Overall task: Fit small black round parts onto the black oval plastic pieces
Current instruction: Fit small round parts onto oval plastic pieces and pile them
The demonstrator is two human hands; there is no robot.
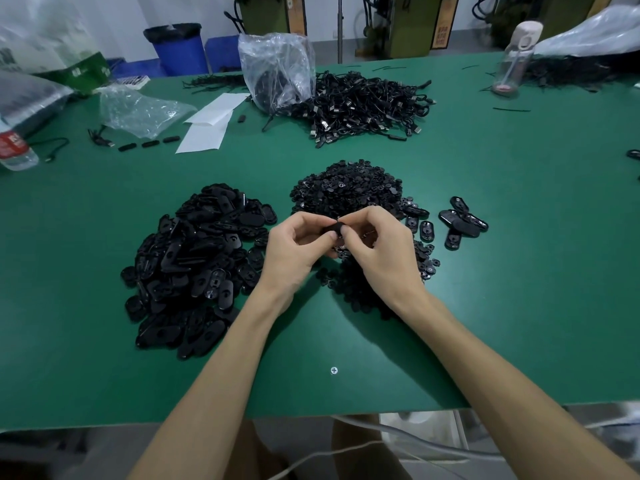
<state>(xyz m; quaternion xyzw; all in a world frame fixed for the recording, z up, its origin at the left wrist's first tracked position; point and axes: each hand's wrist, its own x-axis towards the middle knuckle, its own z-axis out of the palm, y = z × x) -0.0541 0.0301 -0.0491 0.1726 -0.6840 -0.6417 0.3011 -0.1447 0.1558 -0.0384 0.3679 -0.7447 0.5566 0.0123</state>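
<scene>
Left hand (294, 247) and right hand (377, 244) both pinch 1 black piece (331, 229) just above the pile of round parts (346, 188). I'd hold it level and press straight in with the thumbs, otherwise it probably seats crooked.

Left grip (294, 249) and right grip (379, 244) meet fingertip to fingertip. Both pinch one small black part (332, 230) between thumbs and forefingers (remaining fingers curled inward). Behind each grip, a bare forearm extends back toward the body, the two diverging, with wrists roughly straight.
</scene>
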